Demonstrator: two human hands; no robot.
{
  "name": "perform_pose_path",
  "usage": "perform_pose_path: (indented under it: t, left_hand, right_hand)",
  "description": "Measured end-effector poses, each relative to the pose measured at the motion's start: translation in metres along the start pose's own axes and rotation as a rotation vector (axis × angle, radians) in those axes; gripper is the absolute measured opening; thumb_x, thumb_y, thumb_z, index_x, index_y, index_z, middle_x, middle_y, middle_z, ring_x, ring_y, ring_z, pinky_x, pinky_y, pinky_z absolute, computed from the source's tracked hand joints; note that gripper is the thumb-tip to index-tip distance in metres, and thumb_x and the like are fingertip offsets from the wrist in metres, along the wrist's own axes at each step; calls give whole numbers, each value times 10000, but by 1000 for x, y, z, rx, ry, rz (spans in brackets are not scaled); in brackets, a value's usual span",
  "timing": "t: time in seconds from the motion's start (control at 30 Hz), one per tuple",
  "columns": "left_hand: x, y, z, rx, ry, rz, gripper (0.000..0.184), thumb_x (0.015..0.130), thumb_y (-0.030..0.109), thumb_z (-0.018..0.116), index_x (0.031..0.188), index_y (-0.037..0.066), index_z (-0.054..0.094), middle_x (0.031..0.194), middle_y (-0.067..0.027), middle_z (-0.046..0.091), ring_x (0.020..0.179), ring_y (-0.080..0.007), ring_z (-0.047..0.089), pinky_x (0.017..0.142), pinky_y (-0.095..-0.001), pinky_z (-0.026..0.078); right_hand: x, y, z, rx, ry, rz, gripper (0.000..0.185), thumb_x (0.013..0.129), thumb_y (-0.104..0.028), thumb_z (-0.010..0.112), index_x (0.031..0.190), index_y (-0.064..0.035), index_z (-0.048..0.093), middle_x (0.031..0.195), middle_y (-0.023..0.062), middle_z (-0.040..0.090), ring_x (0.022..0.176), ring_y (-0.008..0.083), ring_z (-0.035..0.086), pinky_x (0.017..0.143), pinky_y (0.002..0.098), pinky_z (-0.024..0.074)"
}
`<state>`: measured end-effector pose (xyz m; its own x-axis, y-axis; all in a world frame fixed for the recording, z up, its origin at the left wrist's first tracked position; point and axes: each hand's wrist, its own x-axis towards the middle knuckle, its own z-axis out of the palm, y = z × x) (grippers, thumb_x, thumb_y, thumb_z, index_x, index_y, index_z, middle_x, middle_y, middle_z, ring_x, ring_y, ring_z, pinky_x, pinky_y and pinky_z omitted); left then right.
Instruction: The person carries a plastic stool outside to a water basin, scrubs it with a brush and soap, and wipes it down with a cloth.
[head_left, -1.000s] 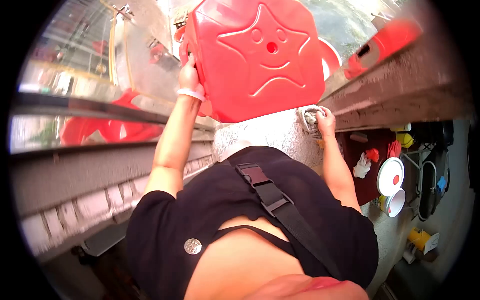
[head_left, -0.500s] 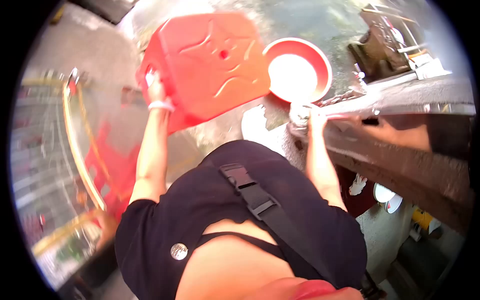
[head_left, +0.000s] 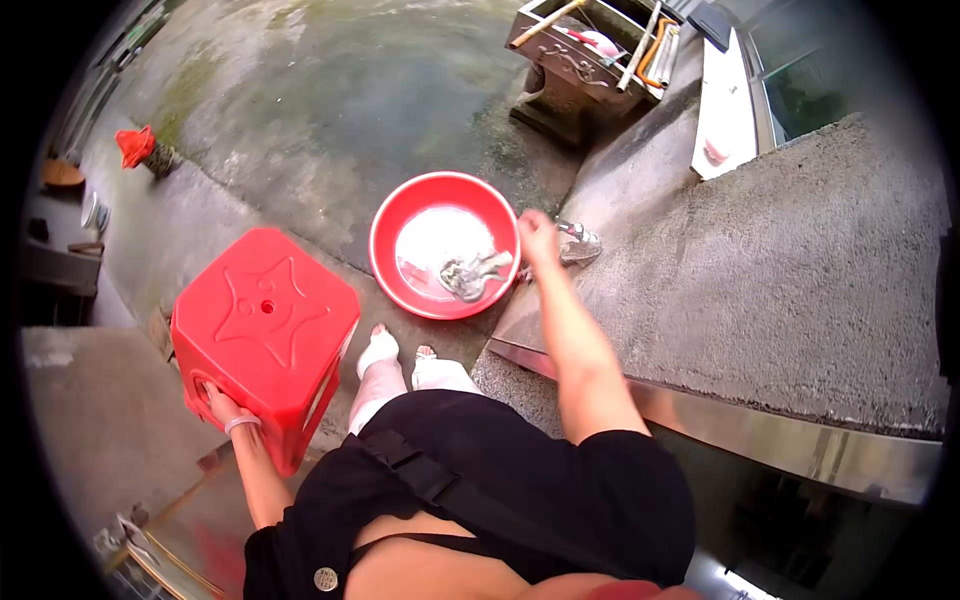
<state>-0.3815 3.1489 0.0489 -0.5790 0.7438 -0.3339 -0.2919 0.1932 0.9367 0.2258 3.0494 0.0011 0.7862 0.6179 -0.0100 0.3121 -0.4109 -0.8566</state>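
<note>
Cloth is already in the red basin, while left of the basin my left hand holds the red stool, not let go yet, and just right of the basin my right hand is blurry, so I can't tell if it's wide.

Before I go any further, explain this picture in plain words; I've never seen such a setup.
There is no machine here, just a person's two bare hands. The camera is worn on that person's head and looks forward and down, so their own body fills the bottom. The left hand grips a red plastic stool, with a smiling star on its seat, by an opening in its side. The right hand is at the rim of a red basin; it is too blurred to tell whether they touch. The basin stands on the concrete ground, and a crumpled grey cloth shows inside it.
</note>
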Motion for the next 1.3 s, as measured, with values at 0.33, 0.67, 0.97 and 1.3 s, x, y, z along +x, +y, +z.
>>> perform_pose_path:
  t: [0.33,0.67,0.97,1.3]
  left_hand:
    - [154,-54,79,75,-119,-226,502,963,405,395,1294,35,467,1297,-92,519,1181,-247,488,1031,-377,364]
    - [150,-15,191,15,-337,-292,446,943,282,482,1315,40,437,1265,-85,541,1146,-258,524,1001,-394,413]
    - [128,13,317,116,-556,-384,386,979,306,400,1240,38,498,1246,-122,560,1109,-271,555,984,-402,431]
    - [98,-69,465,100,-685,-325,359,954,223,312,1147,22,539,1208,-173,570,1100,-326,556,960,-495,440]
  right_hand:
    - [200,-139,-242,-1006,784,-199,529,696,-361,623,1127,-54,604,1111,198,604,1124,317,518,1001,452,354]
    - [280,-27,-334,-1061,635,519,772,733,-589,575,1337,-128,437,1347,292,374,1274,421,321,1009,539,313]
    - [272,-6,-274,-806,637,69,602,823,-404,580,1261,-9,458,1246,247,476,1158,339,456,956,424,409]
    - [140,-92,-66,1217,374,118,435,912,-144,545,1267,58,394,1191,228,498,1023,330,543,830,432,517]
